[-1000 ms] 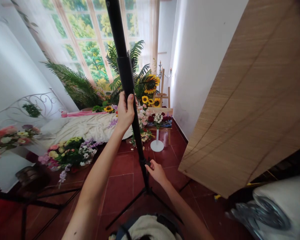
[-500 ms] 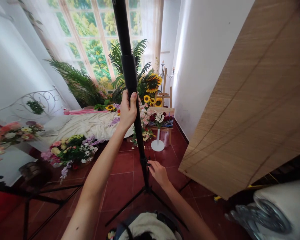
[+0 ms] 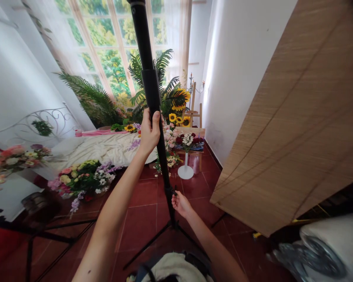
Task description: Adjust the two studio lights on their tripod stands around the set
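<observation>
A tall black tripod stand (image 3: 162, 156) rises in front of me, its column leaning slightly left toward the top and its legs spread on the floor. My left hand (image 3: 150, 131) wraps around the column just below a thicker collar (image 3: 151, 89). Lower down, my right hand (image 3: 181, 204) is closed at a small black knob (image 3: 173, 191) on the side of the column, fingers curled and thumb against it. The top end of the pole reaches the upper edge of the view.
Beyond the stand lies a bed with a cream cover (image 3: 106, 147). Flower arrangements (image 3: 84, 178) stand along its near side. A white pedestal vase (image 3: 186, 170) and a wooden easel (image 3: 194, 109) are ahead right. A woven blind panel (image 3: 282, 129) fills the right; another black stand (image 3: 47, 231) is left.
My right hand has turned at the knob, its fingers curling down and inward. The pole's top section has come slightly lower into view. My left hand keeps its grip.
</observation>
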### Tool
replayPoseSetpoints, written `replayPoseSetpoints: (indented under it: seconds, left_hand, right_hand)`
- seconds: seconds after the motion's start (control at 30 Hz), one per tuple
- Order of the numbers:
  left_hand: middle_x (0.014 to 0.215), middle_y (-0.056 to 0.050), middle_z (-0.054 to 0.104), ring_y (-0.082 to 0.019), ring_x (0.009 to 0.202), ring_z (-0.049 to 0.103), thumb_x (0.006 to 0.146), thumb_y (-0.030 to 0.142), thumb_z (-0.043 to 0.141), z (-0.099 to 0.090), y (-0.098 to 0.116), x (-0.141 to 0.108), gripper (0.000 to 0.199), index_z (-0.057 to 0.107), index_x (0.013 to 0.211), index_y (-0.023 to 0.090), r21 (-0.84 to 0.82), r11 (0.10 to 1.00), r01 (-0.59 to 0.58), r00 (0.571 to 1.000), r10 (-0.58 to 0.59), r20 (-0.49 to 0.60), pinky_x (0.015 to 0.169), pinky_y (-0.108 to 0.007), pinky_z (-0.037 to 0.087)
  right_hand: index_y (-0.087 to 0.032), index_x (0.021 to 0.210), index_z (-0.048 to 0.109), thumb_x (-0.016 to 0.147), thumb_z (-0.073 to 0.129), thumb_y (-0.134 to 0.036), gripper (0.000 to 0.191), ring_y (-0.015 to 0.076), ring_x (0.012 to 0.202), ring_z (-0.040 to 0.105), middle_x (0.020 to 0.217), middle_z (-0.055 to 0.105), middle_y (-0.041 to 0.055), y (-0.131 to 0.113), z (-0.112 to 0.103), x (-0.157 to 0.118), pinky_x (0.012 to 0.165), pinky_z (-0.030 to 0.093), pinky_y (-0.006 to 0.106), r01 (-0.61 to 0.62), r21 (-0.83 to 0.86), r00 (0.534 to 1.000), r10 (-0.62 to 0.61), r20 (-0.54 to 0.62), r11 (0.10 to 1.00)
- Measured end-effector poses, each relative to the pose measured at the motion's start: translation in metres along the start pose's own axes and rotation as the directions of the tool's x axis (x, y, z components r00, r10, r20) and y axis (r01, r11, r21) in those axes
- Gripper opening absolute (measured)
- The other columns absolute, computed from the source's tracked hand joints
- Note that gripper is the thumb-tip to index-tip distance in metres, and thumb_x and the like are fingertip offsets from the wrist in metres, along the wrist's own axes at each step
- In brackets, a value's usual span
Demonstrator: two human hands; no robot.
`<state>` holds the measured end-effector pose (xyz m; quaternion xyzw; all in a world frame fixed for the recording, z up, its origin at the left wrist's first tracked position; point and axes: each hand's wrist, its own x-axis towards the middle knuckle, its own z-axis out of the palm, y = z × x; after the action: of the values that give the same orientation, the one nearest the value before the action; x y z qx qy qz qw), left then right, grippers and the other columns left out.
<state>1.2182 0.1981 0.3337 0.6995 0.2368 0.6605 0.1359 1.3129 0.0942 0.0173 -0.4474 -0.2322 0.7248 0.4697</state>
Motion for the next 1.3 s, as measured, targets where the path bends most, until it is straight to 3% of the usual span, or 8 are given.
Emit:
replayPoseSetpoints:
  seconds: [0.1, 0.2, 0.3, 0.37, 0.47, 0.83, 1.03, 1.3]
  left_hand:
    - [0.073, 0.002, 0.050, -0.010, 0.060, 0.051, 0.088, 0.064, 0.037, 0.000, -0.002, 0.000, 0.043, 0.048, 0.096, 0.023, 0.008, 1.000, -0.006, 1.000, 0.006, -0.010, 0.058, -0.023, 0.041]
    - [0.073, 0.002, 0.050, -0.010, 0.060, 0.051, 0.089, 0.063, 0.038, -0.001, -0.004, 0.000, 0.042, 0.049, 0.095, 0.023, 0.016, 1.000, -0.005, 1.000, 0.006, -0.020, 0.059, -0.024, 0.041]
    - [0.073, 0.002, 0.051, -0.010, 0.060, 0.051, 0.090, 0.061, 0.038, -0.001, -0.003, 0.000, 0.040, 0.049, 0.094, 0.023, 0.008, 1.000, -0.005, 1.000, 0.005, -0.013, 0.059, -0.024, 0.042]
    - [0.073, 0.002, 0.051, -0.010, 0.060, 0.050, 0.090, 0.061, 0.038, -0.001, -0.001, 0.001, 0.039, 0.048, 0.093, 0.023, -0.003, 1.000, -0.008, 1.000, 0.008, -0.001, 0.058, -0.023, 0.041]
    - [0.072, 0.002, 0.050, -0.009, 0.058, 0.050, 0.091, 0.060, 0.037, 0.000, 0.001, 0.001, 0.039, 0.047, 0.092, 0.023, -0.017, 1.000, -0.010, 1.000, 0.011, 0.005, 0.056, -0.023, 0.041]
    - [0.072, 0.002, 0.051, -0.010, 0.059, 0.051, 0.091, 0.062, 0.035, -0.004, 0.000, 0.002, 0.041, 0.045, 0.094, 0.023, 0.028, 1.000, -0.011, 0.999, 0.010, 0.050, 0.056, -0.023, 0.040]
    - [0.073, 0.002, 0.051, -0.011, 0.061, 0.054, 0.090, 0.063, 0.035, -0.005, -0.002, 0.002, 0.041, 0.046, 0.097, 0.023, -0.019, 1.000, -0.015, 0.997, 0.016, 0.070, 0.057, -0.024, 0.041]
    - [0.074, 0.001, 0.051, -0.012, 0.066, 0.056, 0.091, 0.062, 0.036, -0.006, -0.009, 0.001, 0.040, 0.047, 0.100, 0.024, -0.018, 0.999, -0.041, 0.997, 0.042, 0.067, 0.062, -0.026, 0.044]
  right_hand:
    - [-0.018, 0.072, 0.052, 0.096, 0.043, -0.043, 0.035, 0.0068, 0.039, 0.046, 0.051, 0.055, -0.0021, -0.008, -0.002, -0.005, 0.042, 0.032, 0.016, -0.159, 0.116, 0.985, 0.149, 0.088, 0.981]
    - [-0.021, 0.083, 0.051, 0.093, 0.042, -0.056, 0.038, 0.0113, 0.045, 0.052, 0.061, 0.061, 0.0002, -0.009, -0.010, -0.015, 0.043, 0.032, 0.019, 0.066, -0.334, 0.995, -0.086, -0.046, 0.940]
    - [-0.023, 0.085, 0.052, 0.090, 0.051, -0.054, 0.031, 0.0161, 0.064, 0.061, 0.074, 0.065, 0.0021, -0.007, -0.018, -0.023, 0.053, 0.034, 0.022, 0.361, -0.795, 0.846, -0.529, 0.059, 0.488]
    - [-0.022, 0.081, 0.053, 0.095, 0.044, -0.050, 0.032, 0.0178, 0.071, 0.063, 0.078, 0.066, 0.0042, -0.007, -0.019, -0.025, 0.057, 0.033, 0.023, 0.389, -0.898, 0.766, -0.614, 0.192, 0.204]
    - [-0.021, 0.077, 0.056, 0.100, 0.030, -0.044, 0.042, 0.0173, 0.067, 0.063, 0.073, 0.067, 0.0055, -0.008, -0.016, -0.020, 0.057, 0.030, 0.025, 0.343, -0.938, 0.738, -0.630, 0.244, 0.039]
    - [-0.020, 0.074, 0.060, 0.102, 0.012, -0.045, 0.061, 0.0154, 0.056, 0.060, 0.059, 0.063, 0.0040, 0.001, -0.032, 0.002, 0.055, 0.031, 0.024, 0.414, -0.886, 0.741, -0.642, 0.197, 0.206]
    - [-0.021, 0.076, 0.055, 0.096, 0.036, -0.052, 0.041, 0.0177, 0.067, 0.062, 0.073, 0.065, 0.0044, -0.002, -0.025, -0.003, 0.059, 0.033, 0.024, 0.428, -0.899, 0.698, -0.666, 0.263, 0.095]
    - [-0.022, 0.061, 0.053, 0.094, 0.032, -0.056, 0.052, 0.0171, 0.054, 0.056, 0.056, 0.058, 0.0047, 0.008, -0.017, 0.005, 0.054, 0.029, 0.026, 0.406, -0.849, 0.778, -0.616, 0.125, 0.340]
